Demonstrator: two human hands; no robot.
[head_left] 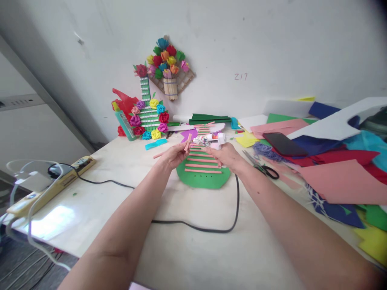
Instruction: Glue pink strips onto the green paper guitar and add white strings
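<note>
My left hand (pixel 174 155) is closed around thin pink paper sticks (pixel 188 142), one poking up beside the nozzle, another pointing left. My right hand (pixel 227 156) grips a white glue gun (pixel 211 139) with its nozzle aimed left at the stick tip. Both hands hover just above a green foam shape (pixel 208 180) on the table, which has several pink sticks (pixel 203 165) laid across it in rows. The gun's black cord (pixel 211 229) loops over the table toward me.
Black-handled scissors (pixel 266 169) lie right of my right hand. A dark phone (pixel 284 144) rests on stacked coloured foam sheets (pixel 338 181) at right. Paper-flower crafts (pixel 151 112) lean on the wall (pixel 272 48) behind. A yellow power strip (pixel 51 183) sits at the left edge.
</note>
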